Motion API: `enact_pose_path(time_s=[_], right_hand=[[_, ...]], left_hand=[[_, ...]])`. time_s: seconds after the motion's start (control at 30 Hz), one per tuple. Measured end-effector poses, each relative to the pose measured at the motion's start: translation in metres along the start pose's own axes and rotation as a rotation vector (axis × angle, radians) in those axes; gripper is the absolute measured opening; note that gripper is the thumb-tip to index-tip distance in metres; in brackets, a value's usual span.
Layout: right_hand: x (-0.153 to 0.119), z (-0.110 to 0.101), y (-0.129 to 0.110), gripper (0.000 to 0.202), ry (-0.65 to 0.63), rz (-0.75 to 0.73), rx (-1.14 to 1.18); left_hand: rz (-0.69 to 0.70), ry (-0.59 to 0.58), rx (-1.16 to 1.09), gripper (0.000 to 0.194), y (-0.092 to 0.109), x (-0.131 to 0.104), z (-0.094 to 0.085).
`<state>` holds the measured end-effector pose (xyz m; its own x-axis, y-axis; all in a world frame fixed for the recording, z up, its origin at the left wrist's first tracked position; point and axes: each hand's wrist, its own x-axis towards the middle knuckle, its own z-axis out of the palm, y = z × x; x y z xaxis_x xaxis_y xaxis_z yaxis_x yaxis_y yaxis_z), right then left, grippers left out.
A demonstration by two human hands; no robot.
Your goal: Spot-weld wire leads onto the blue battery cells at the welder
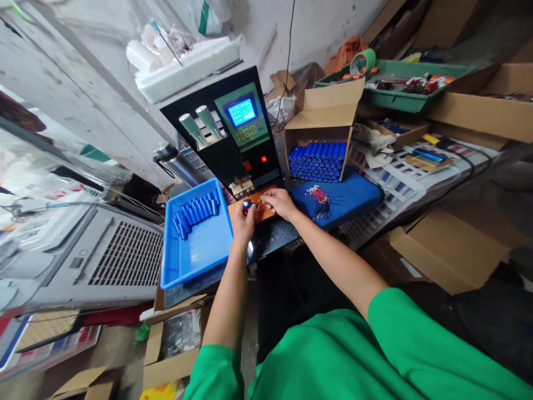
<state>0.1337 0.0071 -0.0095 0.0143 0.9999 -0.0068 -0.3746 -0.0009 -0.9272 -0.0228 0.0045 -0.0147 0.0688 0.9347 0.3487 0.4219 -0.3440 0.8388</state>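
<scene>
My left hand (242,222) is closed round a blue battery cell (247,204), its end turned up, in front of the spot welder (233,144). Close to its right, my right hand (280,203) has its fingertips pinched together; whatever lies between them is too small to make out. Both hands are over an orange board (266,211) at the machine's foot, just below the welding electrodes (241,186). On the blue pad to the right lies a bunch of red and black wire leads (320,199).
A blue tray (204,250) at left holds a row of blue cells (195,211). Behind the pad stands an open cardboard box (325,116) stacked with more cells. A steel flask (179,164) is beside the welder. Farther right sits a green tray (416,103) of parts.
</scene>
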Motion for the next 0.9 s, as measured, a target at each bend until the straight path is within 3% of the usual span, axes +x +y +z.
enact_pose_path(time_s=[0.17,0.47,0.9], right_hand=[[0.000,0.003,-0.002,0.027,0.013,0.012,-0.011],[-0.003,0.008,-0.008,0.026,0.036,0.044,-0.056],[0.016,0.024,-0.004,0.016,0.026,-0.047,-0.157]], left_hand=[[-0.010,-0.033,0.043,0.014,-0.006,0.007,0.003],[-0.026,-0.007,0.176,0.023,-0.021,0.003,0.009],[0.003,0.037,0.235,0.016,-0.010,-0.003,0.012]])
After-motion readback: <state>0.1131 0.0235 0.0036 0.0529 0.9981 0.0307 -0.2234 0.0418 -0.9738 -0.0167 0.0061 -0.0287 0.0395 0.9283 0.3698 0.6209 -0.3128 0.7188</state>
